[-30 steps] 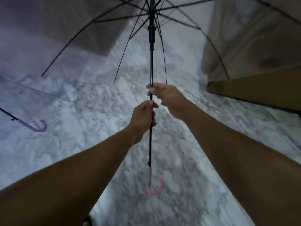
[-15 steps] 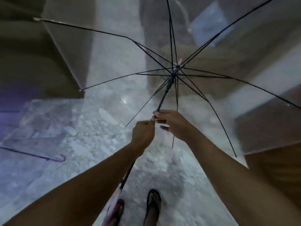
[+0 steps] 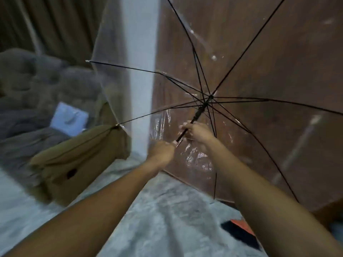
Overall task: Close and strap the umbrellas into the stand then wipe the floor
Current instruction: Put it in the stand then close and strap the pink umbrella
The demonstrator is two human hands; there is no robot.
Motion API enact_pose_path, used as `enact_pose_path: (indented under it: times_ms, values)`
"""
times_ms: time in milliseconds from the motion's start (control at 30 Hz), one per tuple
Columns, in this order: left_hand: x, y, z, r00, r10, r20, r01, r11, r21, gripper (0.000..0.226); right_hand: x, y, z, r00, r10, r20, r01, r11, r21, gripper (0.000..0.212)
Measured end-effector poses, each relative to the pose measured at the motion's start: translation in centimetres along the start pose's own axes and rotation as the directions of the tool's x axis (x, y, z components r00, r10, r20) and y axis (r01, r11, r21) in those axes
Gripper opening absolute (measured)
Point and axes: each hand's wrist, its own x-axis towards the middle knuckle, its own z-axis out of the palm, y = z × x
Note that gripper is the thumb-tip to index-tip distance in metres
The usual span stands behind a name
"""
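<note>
No text, label, brand, number or sign can be read anywhere in view.

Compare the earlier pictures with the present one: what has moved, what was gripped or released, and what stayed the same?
The clear umbrella swung up from the marble floor toward the brown panel; its pink handle and the second umbrella left the view. Nothing was released: left hand and right hand still grip the shaft, canopy still open.
</note>
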Motion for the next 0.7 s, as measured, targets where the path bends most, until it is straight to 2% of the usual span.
enact_pose_path:
  times_ms: [100, 233, 433, 533, 600, 700]
  values:
    - [-2.8, 6.8, 7.2, 0.972, 0.164, 0.167, -0.171, 0.985, 0.024, 0.042, -3.4, -3.3, -11.9, 0.96, -0.045, -0.275, 0.082, 0.989, 0.127, 0.022]
    - [-7.8, 14.0, 17.1, 0.886, 0.319, 0.336, -0.329, 0.944, -0.027, 0.051, -9.5, -6.4, -25.9, 0.85, -0.087, -0.519, 0.274, 0.915, 0.297, 0.011]
    - [-14.6, 21.2, 31.8, 0.757, 0.406, 0.512, -0.408, 0.906, -0.115, 0.051, -16.5, -8.2, -43.6, 0.731, -0.084, -0.677, 0.406, 0.851, 0.333, 0.027]
    - [-17.5, 23.6, 38.0, 0.625, 0.448, 0.639, -0.452, 0.875, -0.171, 0.049, -19.5, -8.6, -50.8, 0.671, -0.095, -0.735, 0.445, 0.845, 0.296, 0.024]
    - [-19.3, 24.6, 41.3, 0.543, 0.466, 0.699, -0.447, 0.864, -0.23, 0.048, -21.2, -8.8, -54.9, 0.67, -0.085, -0.737, 0.441, 0.845, 0.303, 0.018]
    - [-21.7, 25.3, 44.7, 0.513, 0.476, 0.714, -0.379, 0.872, -0.309, 0.047, -22.7, -9.3, -59.4, 0.702, -0.075, -0.708, 0.418, 0.848, 0.325, 0.024]
